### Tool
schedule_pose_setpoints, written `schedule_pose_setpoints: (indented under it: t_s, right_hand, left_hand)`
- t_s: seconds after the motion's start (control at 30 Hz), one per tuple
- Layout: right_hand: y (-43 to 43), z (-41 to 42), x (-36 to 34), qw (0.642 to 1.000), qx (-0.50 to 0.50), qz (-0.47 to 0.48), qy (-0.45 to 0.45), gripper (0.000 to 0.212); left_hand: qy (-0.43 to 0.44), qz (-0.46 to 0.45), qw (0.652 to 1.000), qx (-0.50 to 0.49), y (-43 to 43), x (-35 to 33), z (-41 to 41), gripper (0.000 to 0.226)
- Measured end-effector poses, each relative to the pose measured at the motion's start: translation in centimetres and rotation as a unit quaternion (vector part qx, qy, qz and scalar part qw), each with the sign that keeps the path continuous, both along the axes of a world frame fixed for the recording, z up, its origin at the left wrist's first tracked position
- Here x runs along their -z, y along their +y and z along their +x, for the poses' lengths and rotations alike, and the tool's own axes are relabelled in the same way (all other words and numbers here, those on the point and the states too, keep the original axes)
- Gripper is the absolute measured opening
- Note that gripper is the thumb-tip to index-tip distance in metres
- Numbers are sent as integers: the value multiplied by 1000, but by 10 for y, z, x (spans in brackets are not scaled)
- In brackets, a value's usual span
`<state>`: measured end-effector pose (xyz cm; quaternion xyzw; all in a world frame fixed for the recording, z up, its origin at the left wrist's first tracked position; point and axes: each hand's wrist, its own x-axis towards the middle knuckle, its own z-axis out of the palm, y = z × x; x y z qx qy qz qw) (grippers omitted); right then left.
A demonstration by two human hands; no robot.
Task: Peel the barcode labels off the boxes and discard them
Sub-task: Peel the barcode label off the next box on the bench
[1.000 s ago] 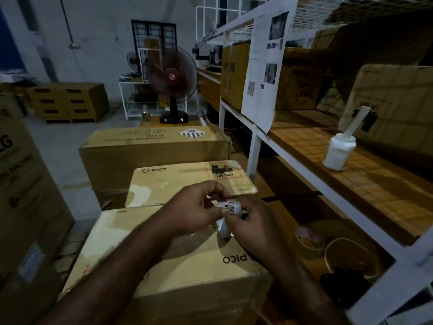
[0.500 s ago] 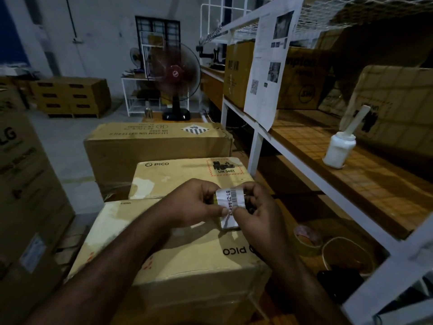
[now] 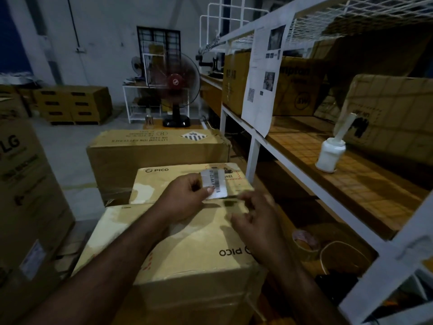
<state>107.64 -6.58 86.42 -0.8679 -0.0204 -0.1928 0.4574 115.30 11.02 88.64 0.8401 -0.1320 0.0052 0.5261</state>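
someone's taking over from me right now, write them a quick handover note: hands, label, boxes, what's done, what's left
Left hand: pinches the peeled barcode label, held up off the cardboard.
Right hand: open, blurred, holding nothing, just right of the label.
Both hands are over the near PICO box; a second PICO box sits behind it.
Done: this label is off.
Left: discard it (no bin in view), then check the other boxes for labels.

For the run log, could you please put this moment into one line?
left hand: pinches label | right hand: holds nothing | under hands: box | step: label off, not yet discarded
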Motion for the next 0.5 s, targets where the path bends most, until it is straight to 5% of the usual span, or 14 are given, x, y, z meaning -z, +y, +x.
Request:
schedule_pose_setpoints:
  t_s: [0.1,0.2,0.4,0.5]
  right_hand:
    - [-2,-1,1,981,-53,-163,87,10]
    - [3,24,-1,981,-29,-119,154,24]
    - [20,61,-15,941,45,-329,69,28]
    - [17,30,-20,950,9,-299,93,19]
  left_hand:
    - [-50,102,992,-60,1,3,7,24]
    - [-58,102,991,-68,-2,3,6,26]
    - [-47,98,992,-59,0,7,7,27]
    - [-33,42,997,-52,2,8,8,33]
